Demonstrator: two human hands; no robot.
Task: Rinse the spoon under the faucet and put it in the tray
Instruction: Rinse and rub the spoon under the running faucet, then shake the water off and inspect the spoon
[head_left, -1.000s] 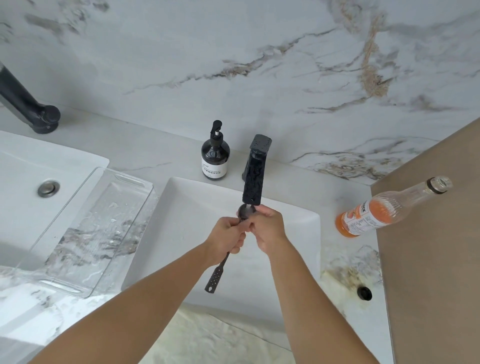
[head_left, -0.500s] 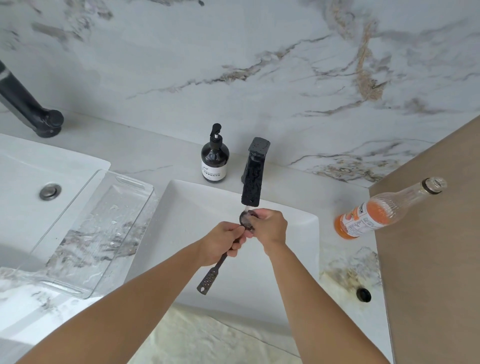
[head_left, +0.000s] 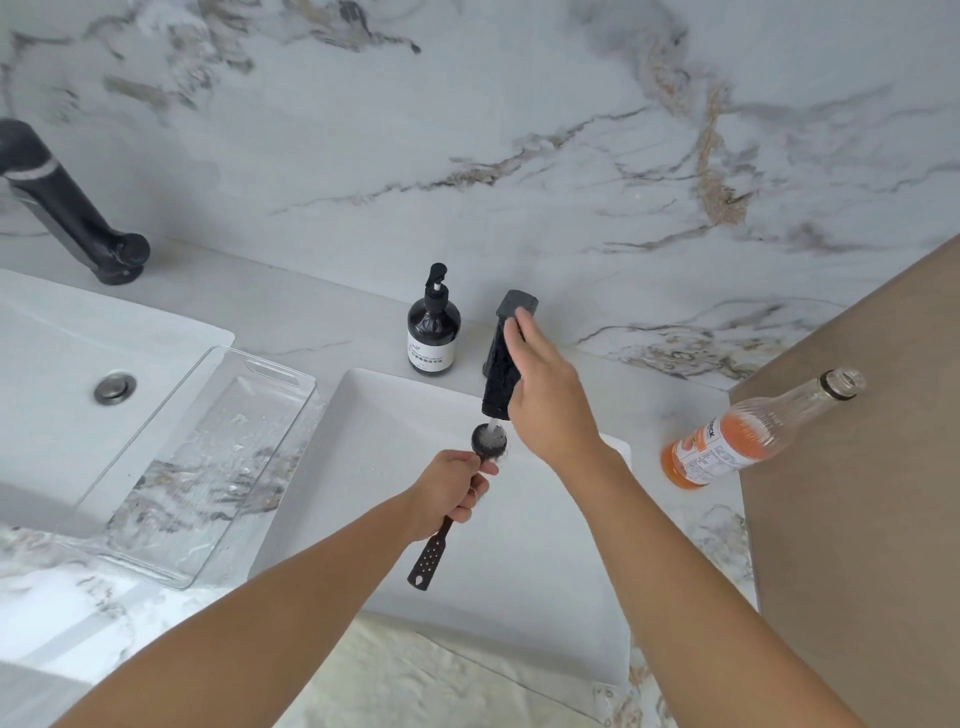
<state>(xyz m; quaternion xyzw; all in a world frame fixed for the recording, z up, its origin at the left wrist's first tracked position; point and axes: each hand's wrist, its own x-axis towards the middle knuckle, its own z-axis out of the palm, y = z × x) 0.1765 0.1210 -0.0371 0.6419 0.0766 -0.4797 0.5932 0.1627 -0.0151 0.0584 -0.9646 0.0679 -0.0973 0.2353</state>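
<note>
My left hand (head_left: 451, 491) grips the dark spoon (head_left: 428, 558) by the middle of its handle over the white sink (head_left: 545, 571). The spoon's round bowl sits right under the spout of the black faucet (head_left: 500, 374), and water runs onto it. My right hand (head_left: 545, 395) is stretched out, fingers apart, lying along the right side of the faucet with the fingertips near its top. The clear plastic tray (head_left: 208, 457) lies to the left of the sink, wet and holding no objects.
A dark soap pump bottle (head_left: 434, 330) stands behind the sink, left of the faucet. A glass bottle of orange drink (head_left: 748, 436) lies at the right beside a brown surface (head_left: 872, 519). A second sink (head_left: 78, 364) and a second black faucet (head_left: 67, 208) are at the left.
My right hand has left the spoon's bowl and risen to the faucet's top. My left hand still holds the spoon under the spout, a little lower.
</note>
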